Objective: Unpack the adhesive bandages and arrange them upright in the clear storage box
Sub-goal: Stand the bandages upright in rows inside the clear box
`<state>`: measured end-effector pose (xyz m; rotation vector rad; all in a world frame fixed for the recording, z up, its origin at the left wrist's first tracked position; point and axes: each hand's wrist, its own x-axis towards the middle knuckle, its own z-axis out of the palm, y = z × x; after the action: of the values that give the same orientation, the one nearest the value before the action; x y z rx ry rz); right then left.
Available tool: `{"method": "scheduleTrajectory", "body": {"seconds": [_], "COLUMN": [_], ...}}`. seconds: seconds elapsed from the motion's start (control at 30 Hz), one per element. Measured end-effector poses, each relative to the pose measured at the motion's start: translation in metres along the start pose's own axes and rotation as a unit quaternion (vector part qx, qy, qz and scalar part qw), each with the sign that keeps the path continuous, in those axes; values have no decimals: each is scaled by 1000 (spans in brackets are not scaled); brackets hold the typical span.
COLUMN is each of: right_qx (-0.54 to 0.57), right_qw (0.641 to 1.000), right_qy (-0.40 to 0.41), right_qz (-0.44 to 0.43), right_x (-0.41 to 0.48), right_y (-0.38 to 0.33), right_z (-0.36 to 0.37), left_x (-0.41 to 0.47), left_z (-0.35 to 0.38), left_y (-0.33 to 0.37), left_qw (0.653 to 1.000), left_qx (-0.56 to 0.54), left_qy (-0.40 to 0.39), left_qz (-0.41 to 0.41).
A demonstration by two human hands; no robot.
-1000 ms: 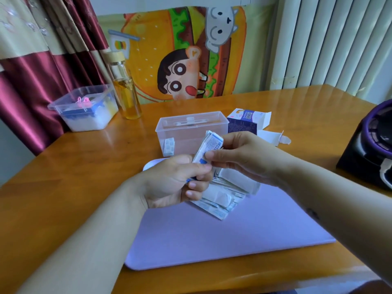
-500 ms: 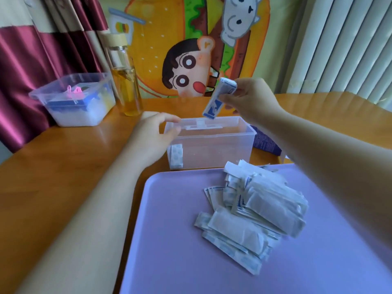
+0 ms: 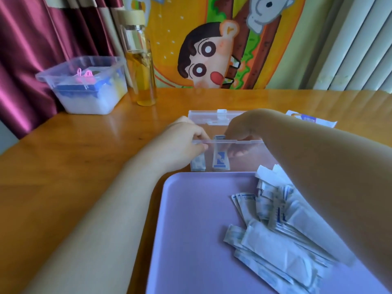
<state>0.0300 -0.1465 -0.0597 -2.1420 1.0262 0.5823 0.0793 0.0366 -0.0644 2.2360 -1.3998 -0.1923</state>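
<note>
Inside the clear storage box (image 3: 244, 141), a bandage bundle (image 3: 220, 161) stands upright next to a lone bandage (image 3: 197, 165) at the left end. Right hand (image 3: 244, 128) reaches in, fingers just beside the bundle; pinching or loose, can't tell. Left hand (image 3: 182, 143) grips the box's rim. Best: press bundle against its neighbour, lift out straight so nothing tips. Loose pile (image 3: 275, 247) waits on purple tray (image 3: 191, 230).

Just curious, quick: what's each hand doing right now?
Left hand: grips the clear plastic storage box by its rim.
Right hand: inside it, beside upright blue-and-white bandages; grip cannot be told.
</note>
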Motion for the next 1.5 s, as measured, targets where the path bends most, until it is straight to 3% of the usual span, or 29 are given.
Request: {"method": "scheduleTrajectory", "body": {"seconds": [0.13,0.33,0.67,0.87,1.0,1.1,1.27,1.37,1.5], "right_qx": [-1,-91,-37,-54,-199,-210,-203,-205,-161], "right_qw": [1000,994,999,995,950,919,918,895,862], "right_qy": [-12,61,20,79,209,292,276,312,349], "right_qz": [3,-6,-8,-25,-116,-160,-200,-245,-330], "right_x": [4,1,-6,-6,-35,-61,-82,-101,-133], "right_y": [-7,-17,-19,-13,0,17,50,66,86], "right_z": [9,11,15,14,9,8,18,29,47], "left_x": [0,1,1,0,-1,-5,-16,-24,-42], "left_z": [1,2,3,3,7,14,23,25,27], "left_y": [2,3,2,3,3,4,9,17,37], "left_qw": [1000,1000,1000,1000,999,998,995,993,981], "left_qx": [-3,0,1,2,17,22,8,30,53], "left_qy": [-6,-8,-3,0,28,65,100,110,185], "left_qz": [-3,-1,-3,-4,-7,-11,-16,-19,20]}}
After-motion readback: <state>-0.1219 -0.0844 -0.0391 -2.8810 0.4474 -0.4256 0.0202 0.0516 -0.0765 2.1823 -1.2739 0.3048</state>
